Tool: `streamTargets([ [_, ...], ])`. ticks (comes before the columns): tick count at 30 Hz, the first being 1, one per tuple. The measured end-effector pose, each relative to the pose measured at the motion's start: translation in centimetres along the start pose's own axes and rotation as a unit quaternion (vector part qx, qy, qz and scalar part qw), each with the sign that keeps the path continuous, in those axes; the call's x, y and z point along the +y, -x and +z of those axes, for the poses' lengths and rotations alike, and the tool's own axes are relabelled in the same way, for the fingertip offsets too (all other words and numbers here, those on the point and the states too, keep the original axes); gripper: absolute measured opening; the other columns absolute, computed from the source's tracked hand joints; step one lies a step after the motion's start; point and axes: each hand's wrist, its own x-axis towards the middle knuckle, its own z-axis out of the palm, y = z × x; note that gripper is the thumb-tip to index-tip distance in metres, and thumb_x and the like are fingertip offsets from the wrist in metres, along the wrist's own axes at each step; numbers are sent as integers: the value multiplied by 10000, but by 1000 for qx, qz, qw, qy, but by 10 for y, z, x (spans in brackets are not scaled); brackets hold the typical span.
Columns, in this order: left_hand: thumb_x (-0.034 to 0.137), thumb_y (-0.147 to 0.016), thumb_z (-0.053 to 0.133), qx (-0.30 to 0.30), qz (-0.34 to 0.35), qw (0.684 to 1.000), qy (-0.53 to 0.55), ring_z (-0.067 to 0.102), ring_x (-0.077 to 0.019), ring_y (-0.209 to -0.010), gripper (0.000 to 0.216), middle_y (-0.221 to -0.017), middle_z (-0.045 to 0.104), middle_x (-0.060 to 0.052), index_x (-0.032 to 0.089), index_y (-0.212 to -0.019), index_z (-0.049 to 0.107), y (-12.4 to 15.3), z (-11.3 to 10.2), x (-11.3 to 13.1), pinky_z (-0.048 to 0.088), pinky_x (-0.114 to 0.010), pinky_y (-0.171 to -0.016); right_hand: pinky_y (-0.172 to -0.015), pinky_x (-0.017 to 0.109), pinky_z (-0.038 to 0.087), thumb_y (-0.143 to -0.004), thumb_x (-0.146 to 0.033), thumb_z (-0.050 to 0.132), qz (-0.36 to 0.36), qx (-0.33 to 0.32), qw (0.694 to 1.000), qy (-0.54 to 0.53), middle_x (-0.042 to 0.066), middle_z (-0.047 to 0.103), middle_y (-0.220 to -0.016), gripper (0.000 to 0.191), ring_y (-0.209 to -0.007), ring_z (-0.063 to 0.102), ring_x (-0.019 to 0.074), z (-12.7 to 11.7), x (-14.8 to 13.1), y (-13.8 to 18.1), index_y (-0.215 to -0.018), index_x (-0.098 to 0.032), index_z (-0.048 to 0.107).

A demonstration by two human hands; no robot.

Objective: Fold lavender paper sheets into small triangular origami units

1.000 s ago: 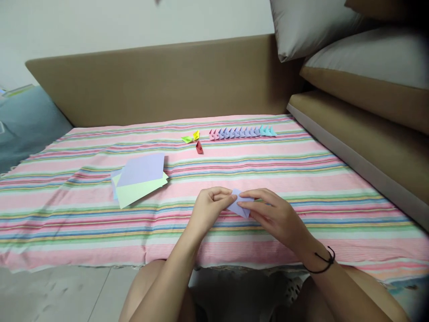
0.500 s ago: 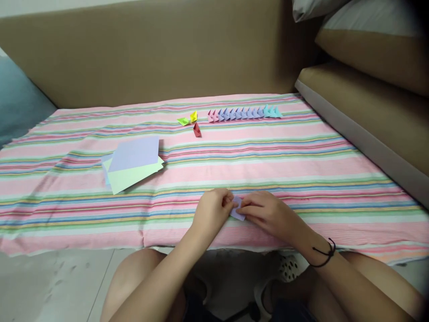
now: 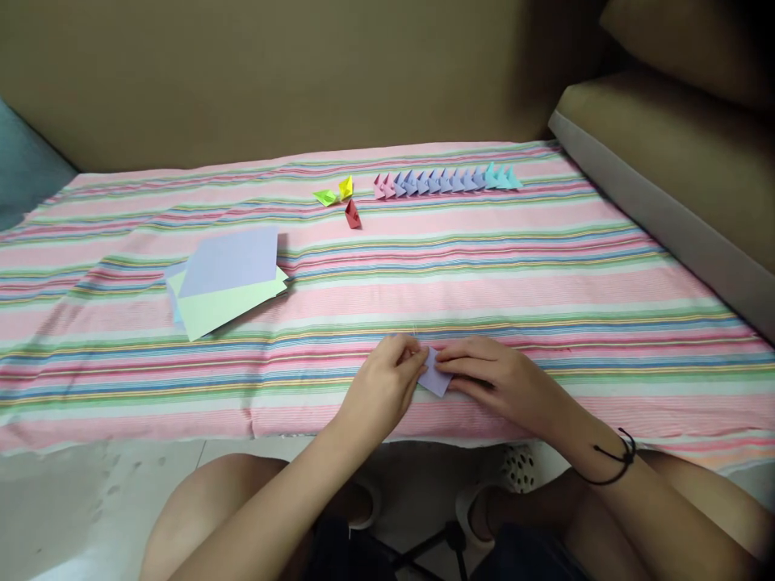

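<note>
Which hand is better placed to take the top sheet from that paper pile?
Probably the left hand: the paper pile lies to that side, nearer to it than to the right hand. Both hands are touching the small purple paper, so neither is free.

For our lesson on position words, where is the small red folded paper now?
In the head view, the red folded paper lies on the striped cloth, above and slightly left of the picture's centre, just below the yellow folded paper.

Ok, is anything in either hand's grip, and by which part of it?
Yes: a small, flat lavender piece of paper. The left hand pinches its upper-left edge; the right hand touches its right side, whether pinching is unclear.
</note>
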Motion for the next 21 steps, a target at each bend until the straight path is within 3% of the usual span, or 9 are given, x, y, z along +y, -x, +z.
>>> streamTargets([
  [4,158,-907,436,14,8,1000,6,602,-204,-951,306,-1062,651,-110,167,-1178,578,5,-4,-1,522,-355,-820,-852,395,544,-877,-162,553,2,6,1000,4,45,709,-1019,214,-996,624,208,0,0,-1,-1015,-240,698],
  [7,149,-900,452,27,14,999,10,604,-205,-954,273,-1066,667,-101,177,-1123,608,7,-7,-2,528,-370,-826,-845,400,541,-875,-172,561,7,3,1000,0,30,712,-1011,220,-990,625,207,-1,-1,-2,-1017,-266,700],
  [10,149,-902,449,4,52,999,9,592,-212,-987,251,-1080,662,-106,162,-1076,629,7,-10,-2,529,-382,-848,-843,386,542,-870,-165,566,10,0,1000,-7,25,713,-1014,228,-992,629,202,-2,0,-1,-1021,-269,701],
  [16,354,-860,556,-41,73,996,-21,575,-256,-1015,357,-1102,619,-147,121,-1126,606,5,-16,1,534,-421,-847,-837,378,546,-874,-165,553,15,-5,1000,-2,20,707,-1056,232,-982,644,201,-3,1,0,-1019,-269,701],
  [21,195,-915,451,-45,109,990,-75,606,-232,-953,256,-1007,661,-113,137,-1102,615,7,-14,2,540,-397,-826,-839,365,548,-882,-165,538,16,1,1000,11,18,704,-1058,218,-995,647,203,-5,-1,0,-977,-259,711],
])
